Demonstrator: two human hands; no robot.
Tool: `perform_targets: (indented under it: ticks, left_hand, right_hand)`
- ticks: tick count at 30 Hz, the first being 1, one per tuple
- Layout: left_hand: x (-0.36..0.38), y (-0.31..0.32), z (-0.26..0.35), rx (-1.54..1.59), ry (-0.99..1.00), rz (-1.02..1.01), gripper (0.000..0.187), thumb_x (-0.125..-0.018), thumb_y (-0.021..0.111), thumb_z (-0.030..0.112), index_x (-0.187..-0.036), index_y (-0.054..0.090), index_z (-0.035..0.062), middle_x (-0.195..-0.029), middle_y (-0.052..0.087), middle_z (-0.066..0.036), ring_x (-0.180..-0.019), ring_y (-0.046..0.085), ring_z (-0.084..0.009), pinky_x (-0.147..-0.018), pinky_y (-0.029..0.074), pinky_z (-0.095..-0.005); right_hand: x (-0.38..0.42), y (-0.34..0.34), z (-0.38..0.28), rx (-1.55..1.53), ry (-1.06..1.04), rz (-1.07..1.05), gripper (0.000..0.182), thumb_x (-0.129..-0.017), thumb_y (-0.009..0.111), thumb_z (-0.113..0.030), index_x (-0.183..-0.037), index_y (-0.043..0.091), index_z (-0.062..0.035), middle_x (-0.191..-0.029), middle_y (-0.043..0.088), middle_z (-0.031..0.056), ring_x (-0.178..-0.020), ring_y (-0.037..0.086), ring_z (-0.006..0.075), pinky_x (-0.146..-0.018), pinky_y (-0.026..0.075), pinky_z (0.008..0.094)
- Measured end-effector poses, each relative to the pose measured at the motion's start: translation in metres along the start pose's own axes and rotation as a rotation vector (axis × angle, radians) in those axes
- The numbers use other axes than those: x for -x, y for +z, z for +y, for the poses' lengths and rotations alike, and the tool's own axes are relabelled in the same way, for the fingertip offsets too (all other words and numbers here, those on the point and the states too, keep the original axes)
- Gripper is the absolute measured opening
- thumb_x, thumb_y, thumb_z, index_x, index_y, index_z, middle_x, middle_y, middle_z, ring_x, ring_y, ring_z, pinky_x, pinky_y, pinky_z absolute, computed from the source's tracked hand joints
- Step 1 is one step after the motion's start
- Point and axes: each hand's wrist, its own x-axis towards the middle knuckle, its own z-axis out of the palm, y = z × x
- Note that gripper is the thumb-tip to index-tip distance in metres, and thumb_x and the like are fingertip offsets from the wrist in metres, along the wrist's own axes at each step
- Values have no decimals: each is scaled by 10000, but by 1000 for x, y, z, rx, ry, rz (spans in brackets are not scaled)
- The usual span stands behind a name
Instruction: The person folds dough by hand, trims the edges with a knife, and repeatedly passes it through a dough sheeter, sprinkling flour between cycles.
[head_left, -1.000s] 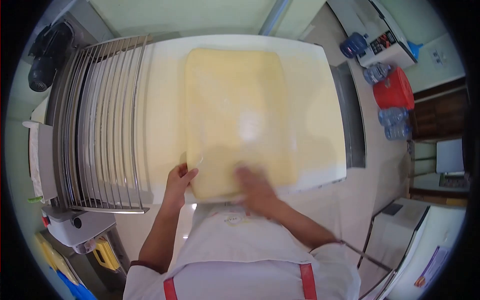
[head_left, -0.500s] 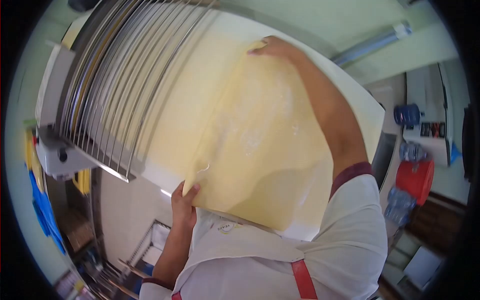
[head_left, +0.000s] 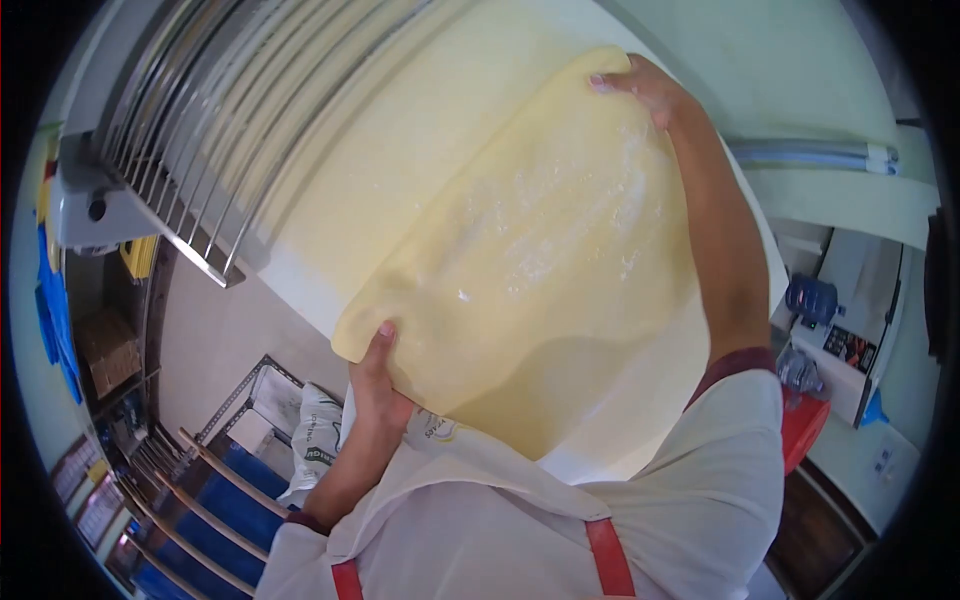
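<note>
A wide, thin sheet of pale yellow dough (head_left: 540, 240), dusted with white flour, lies across a white work surface (head_left: 615, 425). My left hand (head_left: 378, 375) grips the near left corner of the sheet, thumb on top and the other fingers hidden beneath. At the far end, my right hand (head_left: 645, 88) holds the upper right corner, with its thumb side on the dough and some fingers out of sight behind the edge. The sheet's near edge reaches my apron front.
A metal wire guard (head_left: 250, 130) of a machine stands at the upper left over the surface. Shelves with a cardboard box (head_left: 108, 350), wooden poles (head_left: 215, 525) and a white sack (head_left: 315, 440) are at lower left. A red bucket (head_left: 802, 430) and water bottles (head_left: 812, 298) stand at right.
My right hand has moved right and slightly up with its corner. My left hand has moved slightly up, its thumb now on top of the dough. The sheet looks more spread out, and the view has turned.
</note>
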Motion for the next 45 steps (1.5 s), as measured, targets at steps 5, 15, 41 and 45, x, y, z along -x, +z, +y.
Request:
perform_targets:
  ticks: [5, 15, 41, 45]
  left_hand:
    - [25, 72, 65, -194, 168, -203, 542, -782, 757, 72, -1263, 521, -14, -1134, 636, -136, -976, 651, -267, -861, 548, -378]
    - [32, 168, 168, -771, 852, -983, 409, -729, 787, 12, -1108, 642, -31, -1036, 680, -80, -884, 647, -138, -805, 532, -290]
    - [-138, 70, 119, -1464, 481, -587, 412, -771, 735, 283, -1023, 638, -28, -960, 679, -166, -870, 662, -252, -786, 519, -348]
    - [-147, 74, 121, -1591, 579, -647, 349, -769, 737, 278, -930, 673, -25, -876, 685, -146, -810, 659, -238, -735, 520, -354]
  right_hand:
    - [75, -35, -23, -114, -285, 256, 397, -779, 746, -136, -1114, 621, 37, -1057, 665, 113, -957, 643, 218, -827, 523, 353]
    - [345, -27, 11, -567, -984, 1009, 369, -843, 695, -98, -1173, 553, -13, -1127, 620, 89, -1040, 619, 226, -868, 537, 377]
    - [164, 315, 44, 1089, -227, 599, 849, -883, 590, -471, -1494, 228, -5, -1560, 155, 252, -1468, 108, 369, -1163, 62, 569]
    - [141, 339, 22, 1106, -323, 503, 740, -871, 626, -431, -1434, 368, -25, -1526, 267, 208, -1431, 223, 349, -1148, 158, 559]
